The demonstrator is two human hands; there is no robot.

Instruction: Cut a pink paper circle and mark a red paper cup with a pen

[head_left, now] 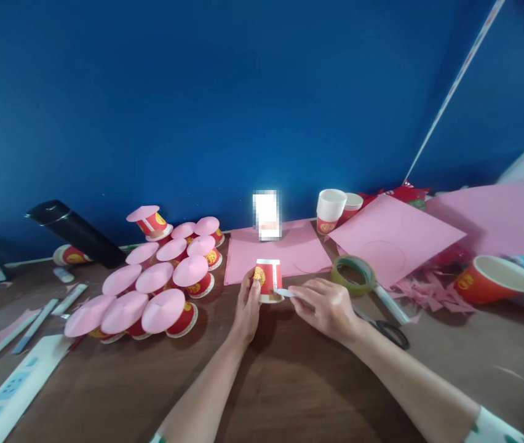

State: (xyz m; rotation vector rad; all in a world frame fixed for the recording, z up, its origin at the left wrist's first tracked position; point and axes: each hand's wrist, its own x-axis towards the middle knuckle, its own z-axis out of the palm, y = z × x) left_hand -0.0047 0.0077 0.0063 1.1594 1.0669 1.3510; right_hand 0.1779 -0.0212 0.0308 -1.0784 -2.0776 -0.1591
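A red paper cup (267,278) with a gold print is upside down in my left hand (246,312), whose fingers wrap its left side. White bands run along its top edge and down its side. My right hand (327,311) pinches a small, thin white piece (285,293) against the cup's lower right side, near the rim; I cannot make out exactly what it is. To the left stand several upturned red cups, each capped with a pink paper cone (164,311). Behind the held cup lies a stack of pink paper (285,249).
Right of my hands are a tape roll (353,275), black-handled scissors (393,334), pink scraps (432,294) and a large red cup (492,280). White paper cups (331,206) stand by the blue wall. A black bottle (77,231) and a power strip (19,387) are at left.
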